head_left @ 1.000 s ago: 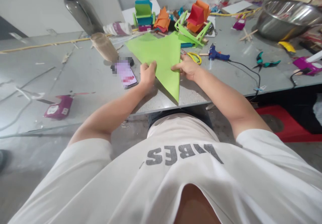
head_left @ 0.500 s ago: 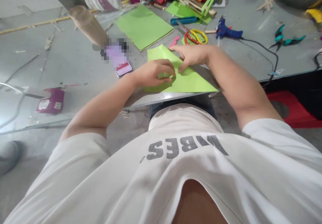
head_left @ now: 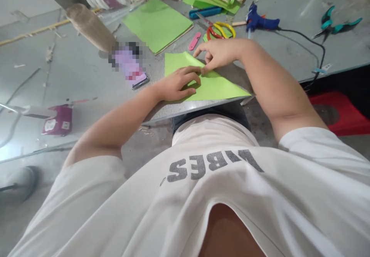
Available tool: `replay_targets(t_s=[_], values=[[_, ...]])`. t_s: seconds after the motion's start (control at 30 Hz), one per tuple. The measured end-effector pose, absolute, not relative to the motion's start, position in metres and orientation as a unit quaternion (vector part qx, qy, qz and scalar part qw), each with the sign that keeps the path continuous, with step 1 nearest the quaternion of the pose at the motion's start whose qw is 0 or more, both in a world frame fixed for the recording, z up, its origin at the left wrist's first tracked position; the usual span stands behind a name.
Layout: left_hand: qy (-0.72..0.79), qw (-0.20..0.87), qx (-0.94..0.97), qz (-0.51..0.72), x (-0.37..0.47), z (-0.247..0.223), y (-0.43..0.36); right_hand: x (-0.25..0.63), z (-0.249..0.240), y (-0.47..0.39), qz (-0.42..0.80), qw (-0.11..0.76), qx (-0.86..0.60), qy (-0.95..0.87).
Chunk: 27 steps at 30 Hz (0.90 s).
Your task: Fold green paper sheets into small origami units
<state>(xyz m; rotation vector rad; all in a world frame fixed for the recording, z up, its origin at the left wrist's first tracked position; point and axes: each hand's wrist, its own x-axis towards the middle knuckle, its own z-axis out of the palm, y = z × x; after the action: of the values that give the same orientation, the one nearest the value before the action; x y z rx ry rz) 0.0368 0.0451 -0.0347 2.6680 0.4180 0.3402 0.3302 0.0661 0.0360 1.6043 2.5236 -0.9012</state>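
Trainee: What changed within the last second, and where is the green sheet point(head_left: 219, 86)?

Instructor: One second ago, a long point of the sheet was directed toward the near edge of the table point(head_left: 95, 66). The sheet now lies folded at that edge, with its pointed corner directed right. Judgement: handling has passed from turning the sheet to settling its fold.

Trainee: Report the hands.

Instructor: The left hand point(head_left: 179, 83) rests on the sheet, fingers loosely bent. The right hand point(head_left: 221, 54) is at the far folded side, thumb and index finger apart. The left fingertips and right thumb are very close; contact cannot be confirmed. Neither hand appears clamped on anything.

Trainee: Check edges and room.

Instructor: The sheet's near side runs along the table edge. Its right corner reaches that edge; overhang cannot be determined. Beyond the far side lie the pink item point(head_left: 194, 41), the scissors point(head_left: 224, 29) and the paper stack point(head_left: 158, 24); these would limit a slide away from the person. A strip of table separates the sheet from the phone point(head_left: 140, 81) at left. The glue gun point(head_left: 264, 22) is well apart, beyond the right hand.
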Motion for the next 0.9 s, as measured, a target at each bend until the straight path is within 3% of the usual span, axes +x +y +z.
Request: replay_targets(t_s=[0.17, 0.37, 0.53, 0.73, 0.9], values=[[0.153, 0.193, 0.962, 0.119, 0.038, -0.034, 0.042, 0.343, 0.038, 0.049, -0.262, 0.009, 0.515, 0.816], [0.218, 0.177, 0.951, 0.131, 0.044, -0.038, 0.031, 0.384, 0.018, 0.016, -0.291, -0.15, 0.504, 0.799], [0.272, 0.169, 0.932, 0.166, 0.047, -0.046, 0.03, 0.401, 0.009, -0.001, -0.233, -0.192, 0.493, 0.816], [0.275, 0.182, 0.927, 0.178, 0.046, -0.051, 0.034, 0.399, -0.012, -0.02, -0.237, -0.287, 0.513, 0.774], [0.268, 0.196, 0.922, 0.199, 0.047, -0.054, 0.036, 0.404, -0.016, -0.027, -0.245, -0.311, 0.524, 0.754]])
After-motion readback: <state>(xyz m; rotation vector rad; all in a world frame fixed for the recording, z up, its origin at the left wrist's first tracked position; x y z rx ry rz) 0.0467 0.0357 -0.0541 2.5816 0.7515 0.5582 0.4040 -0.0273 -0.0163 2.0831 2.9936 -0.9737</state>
